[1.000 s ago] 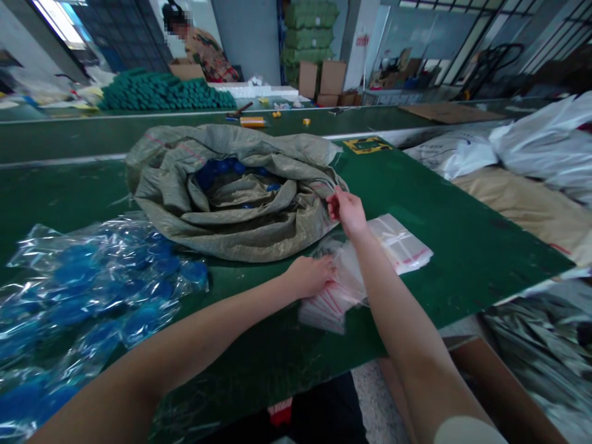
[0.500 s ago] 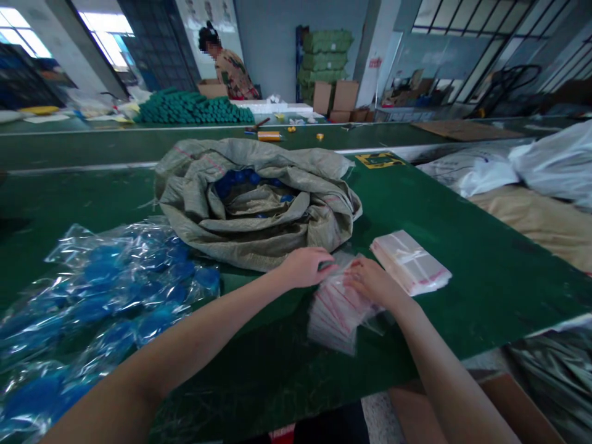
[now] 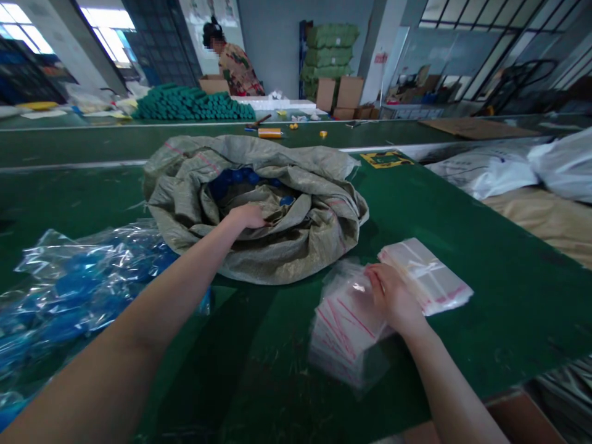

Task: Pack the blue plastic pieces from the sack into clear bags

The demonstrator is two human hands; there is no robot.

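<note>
My left hand (image 3: 248,217) reaches into the open mouth of a grey woven sack (image 3: 296,246), fingers curled down among its folds; blue pieces (image 3: 231,179) show inside. What the fingers hold, if anything, is hidden. My right hand (image 3: 393,297) rests flat on a loose fan of small clear zip bags with red lines (image 3: 345,330) on the green table (image 3: 485,246). A banded stack of the same bags (image 3: 428,277) lies just right of that hand.
A heap of clear bags filled with blue pieces (image 3: 83,290) lies at the left. White and tan sacks (image 3: 518,179) sit at the right. On a far table are green rolls (image 3: 194,105) and cartons (image 3: 340,92), with a person (image 3: 234,58) behind them.
My left hand left the loose zip bags and moved up into the sack's mouth. My right hand came down from the sack's edge onto the zip bags and stayed there.
</note>
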